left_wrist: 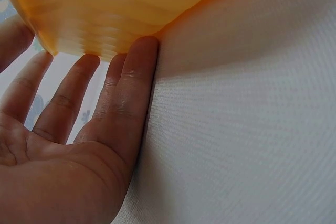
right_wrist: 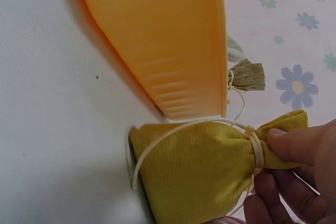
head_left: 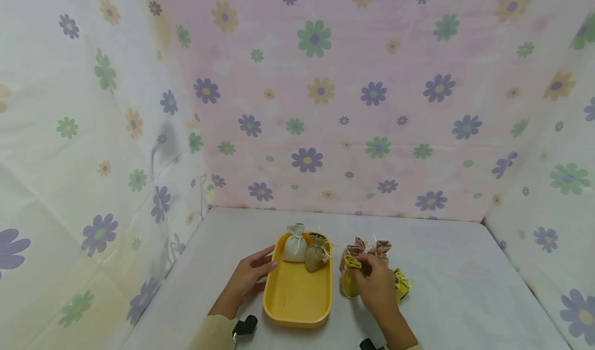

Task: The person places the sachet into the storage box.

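In the head view my right hand (head_left: 377,286) pinches the gathered neck of an olive-yellow drawstring pouch (right_wrist: 194,169), tied with a pale cord. The pouch stands upright with its base at the tabletop, right beside the tray. My left hand (head_left: 248,276) rests against the left side of a yellow tray (head_left: 297,316), its fingers (left_wrist: 139,72) extended to the outer wall in the left wrist view. Inside the tray's far end sit a white pouch (head_left: 295,248) and a tan pouch (head_left: 315,257).
Behind the right hand are two pinkish-brown pouches, one of them with a ruffled top (head_left: 382,248). Another yellow pouch (head_left: 402,284) lies to the hand's right, partly hidden. A white cloth (head_left: 446,288) covers the table, and flowered fabric (head_left: 346,133) hangs around it.
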Demonstrator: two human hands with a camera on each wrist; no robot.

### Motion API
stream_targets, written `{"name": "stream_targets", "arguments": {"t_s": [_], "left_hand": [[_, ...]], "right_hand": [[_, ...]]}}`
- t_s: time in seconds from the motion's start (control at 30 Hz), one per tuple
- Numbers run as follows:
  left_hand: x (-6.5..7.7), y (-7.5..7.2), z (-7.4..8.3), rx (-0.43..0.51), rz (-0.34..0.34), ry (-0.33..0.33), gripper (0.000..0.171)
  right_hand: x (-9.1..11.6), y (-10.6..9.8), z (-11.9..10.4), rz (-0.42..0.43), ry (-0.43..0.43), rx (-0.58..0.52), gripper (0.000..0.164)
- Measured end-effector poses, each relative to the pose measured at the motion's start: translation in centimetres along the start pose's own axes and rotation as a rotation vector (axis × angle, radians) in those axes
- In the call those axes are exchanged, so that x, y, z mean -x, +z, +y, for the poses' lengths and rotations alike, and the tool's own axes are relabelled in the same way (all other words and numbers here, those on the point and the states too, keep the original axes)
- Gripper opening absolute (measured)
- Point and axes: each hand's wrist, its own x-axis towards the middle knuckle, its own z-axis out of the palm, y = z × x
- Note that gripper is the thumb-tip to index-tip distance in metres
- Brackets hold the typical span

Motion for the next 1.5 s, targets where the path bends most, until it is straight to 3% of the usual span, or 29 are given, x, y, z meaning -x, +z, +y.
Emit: {"name": "stream_targets", "arguments": {"t_s": [0.33, 1.3, 1.5], "left_hand": [[0.3, -0.1, 0.3, -0.014, 0.004, -0.003, 0.061], [-0.1, -0.4, 0.2, -0.037, -0.028, -0.012, 0.06], [-0.1, -0.4, 0.0, -0.022, -0.045, -0.001, 0.061]], "right_hand": [[0.1, -0.1, -0.4, 0.051, -0.042, -0.002, 0.025], [-0.9, -1.8, -2.5, 0.091, -0.164, -0.073, 0.025], [-1.1, -2.3, -3.4, 0.089, -0.146, -0.069, 0.024]]}}
